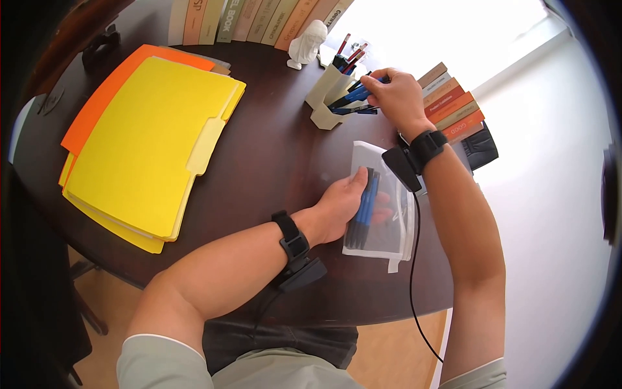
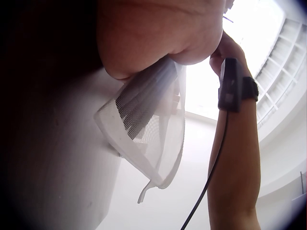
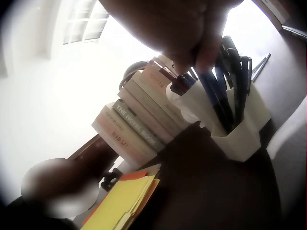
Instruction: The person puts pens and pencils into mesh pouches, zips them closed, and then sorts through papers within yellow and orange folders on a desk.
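My left hand (image 1: 338, 206) grips a white mesh zip pouch (image 1: 394, 241), thumb on the near side and fingers showing through the mesh behind. Several blue-and-black pens (image 1: 367, 211) lie along the thumb at the pouch; the left wrist view shows dark pen shapes (image 2: 144, 103) through the mesh. Up at the pale pen holder (image 1: 322, 119), my right hand (image 1: 400, 98) pinches the upper end of a blue pen (image 3: 210, 86), its lower end inside the holder. Other dark pens (image 3: 235, 67) and red pencils (image 1: 353, 61) lean in the holder's compartments.
Yellow folders (image 1: 149, 142) over an orange folder (image 1: 107, 97) lie on the dark desk (image 1: 259, 162) at left. A white bust (image 1: 307, 43) stands before a row of books (image 1: 259, 23). More stacked books (image 1: 450, 107) sit beyond my right wrist. A camera cable (image 1: 413, 285) hangs from that wrist.
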Demonstrator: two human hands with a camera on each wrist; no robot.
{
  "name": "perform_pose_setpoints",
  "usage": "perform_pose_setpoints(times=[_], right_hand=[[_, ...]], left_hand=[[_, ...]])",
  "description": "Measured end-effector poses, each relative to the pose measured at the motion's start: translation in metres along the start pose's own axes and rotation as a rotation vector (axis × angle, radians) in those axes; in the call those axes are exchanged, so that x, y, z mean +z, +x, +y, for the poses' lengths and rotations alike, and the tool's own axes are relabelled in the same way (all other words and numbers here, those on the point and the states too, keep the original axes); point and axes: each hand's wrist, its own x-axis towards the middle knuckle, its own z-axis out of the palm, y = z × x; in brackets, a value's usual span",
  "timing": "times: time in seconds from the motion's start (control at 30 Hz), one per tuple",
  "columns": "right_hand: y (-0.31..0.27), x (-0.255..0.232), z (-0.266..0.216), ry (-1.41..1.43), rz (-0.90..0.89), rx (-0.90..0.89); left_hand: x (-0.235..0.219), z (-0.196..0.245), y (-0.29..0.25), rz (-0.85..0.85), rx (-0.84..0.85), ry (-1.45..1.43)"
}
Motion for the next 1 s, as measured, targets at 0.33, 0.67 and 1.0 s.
perform_pose_setpoints(times=[0.33, 0.67, 1.0], right_hand=[[0.001, 0.001, -0.001, -0.004, -0.083, 0.065], [-0.006, 0.004, 0.002, -0.080, -0.118, 0.030], [-0.010, 0.002, 0.004, -0.032, -0.031, -0.005]], left_hand=[[0.000, -0.001, 0.001, -0.008, 0.001, 0.000], [0.000, 0.001, 0.000, 0.012, -0.010, 0.002], [0.000, 0.000, 0.001, 0.007, -0.005, -0.013]])
